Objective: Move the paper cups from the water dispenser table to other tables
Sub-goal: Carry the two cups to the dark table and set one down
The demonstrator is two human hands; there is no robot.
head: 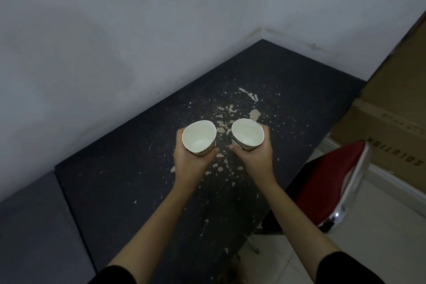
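Two white paper cups with dark print are held side by side above a worn black table point(119, 182). My left hand point(191, 161) is wrapped around the left paper cup point(199, 137). The right paper cup point(247, 134) sits in my right hand point(252, 159). Both cups are upright with their mouths open toward me, a small gap between them. I cannot tell whether their bases touch the tabletop; my fingers hide them.
The black table stands in a corner against white walls, its top scratched and chipped. A grey surface point(34, 233) adjoins it at the left. A red chair with a chrome frame point(332, 182) stands at the right edge. Large cardboard boxes point(391, 108) fill the right side.
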